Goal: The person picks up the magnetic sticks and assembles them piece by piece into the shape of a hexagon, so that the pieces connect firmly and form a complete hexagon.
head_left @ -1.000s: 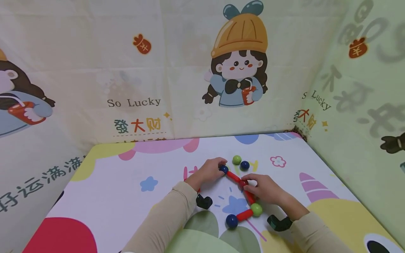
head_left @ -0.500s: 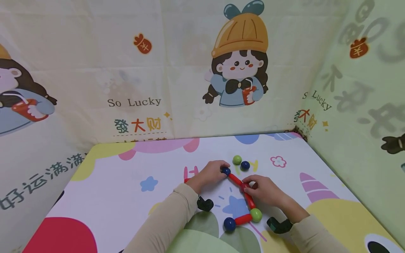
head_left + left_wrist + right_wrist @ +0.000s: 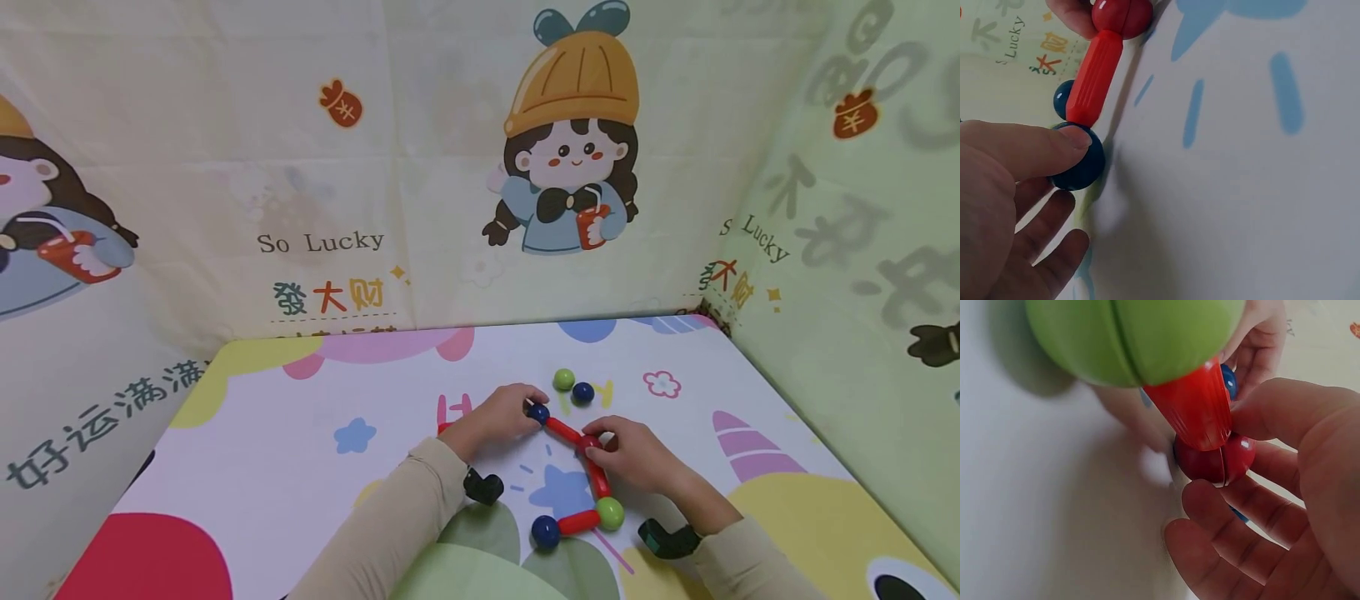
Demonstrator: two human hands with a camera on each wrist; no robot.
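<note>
A zigzag chain of balls joined by red rods lies between my hands in the head view. My left hand [image 3: 504,415] pinches the dark blue ball [image 3: 538,413] at its far end, thumb across it in the left wrist view [image 3: 1075,156]. From there a ridged red rod [image 3: 1095,78] runs to the red ball [image 3: 588,446], which my right hand [image 3: 633,454] holds between thumb and fingers. A second red rod [image 3: 1197,409] joins that to a green ball [image 3: 611,513]. The third red rod [image 3: 579,522] ends at a larger-looking blue ball [image 3: 545,532].
Behind the chain, a loose green ball [image 3: 564,379] and a loose dark blue ball [image 3: 582,393] sit side by side. A small red piece [image 3: 444,427] peeks out behind my left wrist. Printed fabric walls [image 3: 435,192] enclose the patterned tabletop [image 3: 285,467] at the back and sides.
Both hands have shifted slightly right and nearer to me, still holding the same balls, and the chain moved with them. The two loose balls stay in place.
</note>
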